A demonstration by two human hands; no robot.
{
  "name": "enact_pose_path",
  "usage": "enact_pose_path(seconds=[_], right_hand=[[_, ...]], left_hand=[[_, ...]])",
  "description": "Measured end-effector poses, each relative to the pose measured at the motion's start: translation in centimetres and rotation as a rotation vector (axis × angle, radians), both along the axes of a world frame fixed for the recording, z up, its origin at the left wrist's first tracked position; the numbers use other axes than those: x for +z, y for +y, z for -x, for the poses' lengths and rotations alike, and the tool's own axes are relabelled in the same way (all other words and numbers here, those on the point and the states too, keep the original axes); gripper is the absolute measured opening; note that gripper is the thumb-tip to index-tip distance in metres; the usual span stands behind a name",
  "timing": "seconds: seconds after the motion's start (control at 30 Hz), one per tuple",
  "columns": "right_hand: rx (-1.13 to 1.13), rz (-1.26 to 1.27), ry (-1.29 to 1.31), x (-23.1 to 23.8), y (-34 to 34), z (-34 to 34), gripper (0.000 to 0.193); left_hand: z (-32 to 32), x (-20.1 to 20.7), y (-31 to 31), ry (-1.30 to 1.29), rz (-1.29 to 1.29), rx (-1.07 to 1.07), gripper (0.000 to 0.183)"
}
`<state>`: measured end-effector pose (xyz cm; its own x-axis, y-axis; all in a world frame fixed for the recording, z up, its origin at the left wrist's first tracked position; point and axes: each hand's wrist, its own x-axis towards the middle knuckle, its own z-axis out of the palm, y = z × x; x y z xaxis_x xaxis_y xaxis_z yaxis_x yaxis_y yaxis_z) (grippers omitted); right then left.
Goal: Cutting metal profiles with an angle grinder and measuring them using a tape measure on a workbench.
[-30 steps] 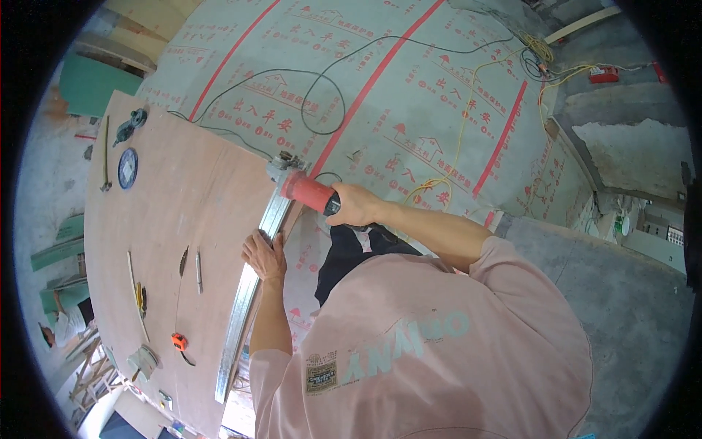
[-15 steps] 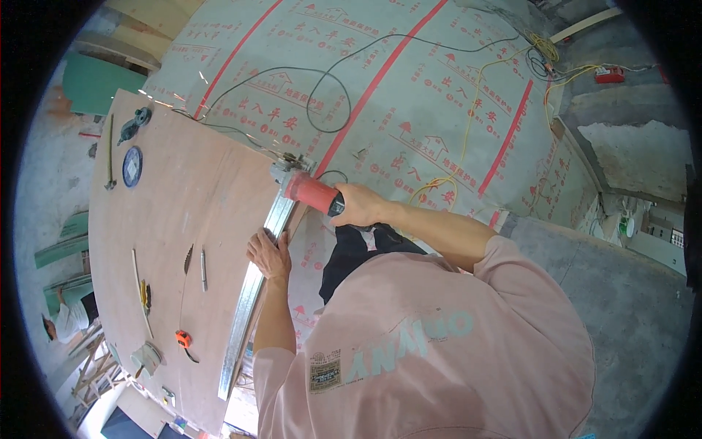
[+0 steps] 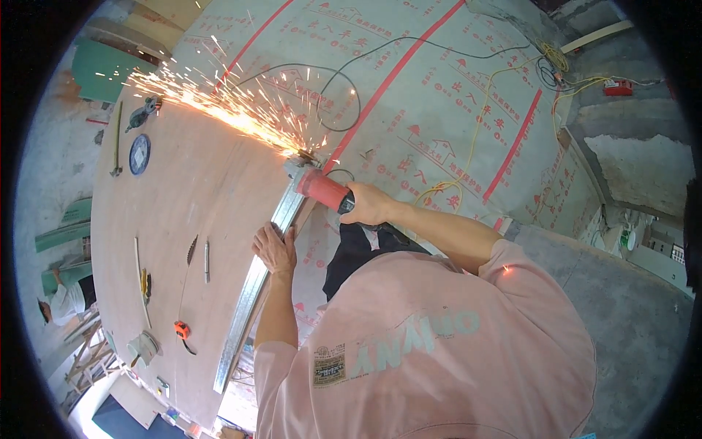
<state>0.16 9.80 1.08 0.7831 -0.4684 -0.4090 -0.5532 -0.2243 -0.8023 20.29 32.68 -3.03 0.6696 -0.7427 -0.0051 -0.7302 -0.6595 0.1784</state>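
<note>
My right hand [image 3: 368, 204] is closed around the body of a red angle grinder [image 3: 322, 188]. The grinder's head is at the far end of a shiny metal channel [image 3: 247, 307], and a dense spray of sparks [image 3: 227, 110] flies from it toward the far left. The disc itself is mostly hidden by the grinder head and the sparks. My left hand [image 3: 273, 249] lies over the channel partway along, its fingers wrapped on the metal and pressing it. The channel runs along the right edge of a wooden board [image 3: 168, 212].
On the board lie an orange tape measure [image 3: 182, 331], a silver pen-like marker [image 3: 207, 262], a saw blade [image 3: 192, 250], a yellow-handled knife [image 3: 147, 285], a round blue-white disc [image 3: 140, 154] and a hammer [image 3: 117, 139]. Cables [image 3: 358, 110] cross the covered floor. Another person [image 3: 69, 300] is at far left.
A few scattered sparks have grown into a thick bright stream. The whole view has shifted slightly, while both hands keep their holds on the grinder and the channel.
</note>
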Motion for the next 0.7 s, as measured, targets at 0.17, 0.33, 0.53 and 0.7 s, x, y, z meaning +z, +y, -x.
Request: enact_pose_path(seconds=[0.17, 0.33, 0.53, 0.7], right_hand=[[0.013, -0.013, 0.045, 0.0, -0.1, 0.0, 0.068], [0.021, -0.039, 0.065, 0.4, -0.2, -0.1, 0.061], [0.023, -0.057, 0.072, 1.4, -0.3, -0.2, 0.064], [0.007, -0.035, 0.063, 0.7, 0.0, 0.2, 0.068]], left_hand=[[-0.2, -0.3, 0.1, 0.036, -0.012, 0.010, 0.061], [-0.1, -0.4, 0.2, 0.030, -0.006, 0.015, 0.061], [-0.2, -0.4, 0.3, 0.033, -0.013, 0.010, 0.061], [-0.1, -0.1, 0.1, 0.057, -0.034, 0.015, 0.060]])
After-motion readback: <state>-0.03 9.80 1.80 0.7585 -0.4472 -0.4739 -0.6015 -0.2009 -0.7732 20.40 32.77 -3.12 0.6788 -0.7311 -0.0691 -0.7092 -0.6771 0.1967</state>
